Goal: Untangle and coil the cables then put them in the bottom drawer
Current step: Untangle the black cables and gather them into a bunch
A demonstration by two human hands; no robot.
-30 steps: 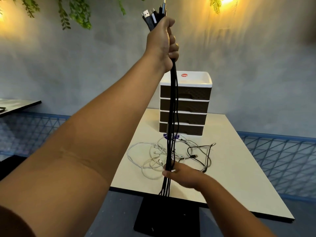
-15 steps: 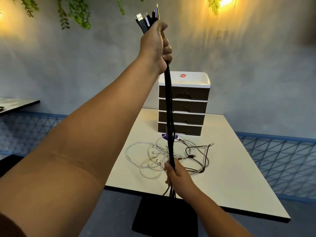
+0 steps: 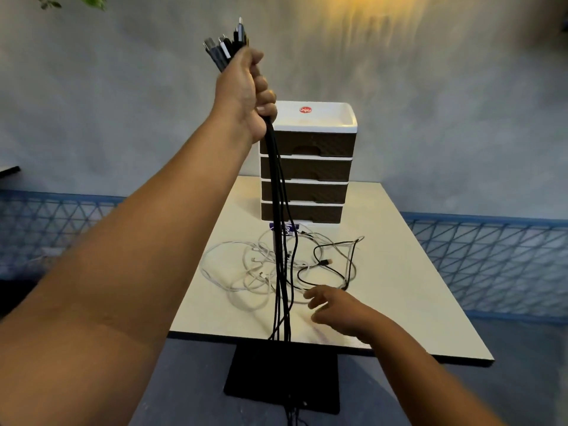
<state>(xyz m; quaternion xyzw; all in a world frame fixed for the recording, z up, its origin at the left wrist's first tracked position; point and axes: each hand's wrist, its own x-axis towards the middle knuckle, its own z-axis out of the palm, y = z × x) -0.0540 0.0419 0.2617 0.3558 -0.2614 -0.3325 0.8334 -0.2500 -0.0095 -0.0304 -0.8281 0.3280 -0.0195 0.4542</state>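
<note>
My left hand [image 3: 246, 90] is raised high and grips a bundle of black cables [image 3: 281, 241] just below their plugs. The bundle hangs straight down past the table's front edge. My right hand [image 3: 335, 309] hovers over the table to the right of the bundle with relaxed fingers, holding nothing. A tangle of white cables [image 3: 246, 272] and a loose black cable [image 3: 338, 265] lie on the table. Behind them stands a four-drawer organiser [image 3: 307, 167]; its bottom drawer [image 3: 302, 212] is closed.
The cream table [image 3: 415, 287] stands on a black base plate [image 3: 282, 379]. A blue lattice fence [image 3: 491, 262] runs along the grey wall behind. A small purple label [image 3: 285, 229] lies in front of the organiser.
My right hand has let go of the hanging black bundle and moved to the right with its fingers relaxed. My left hand still holds the bundle up high.
</note>
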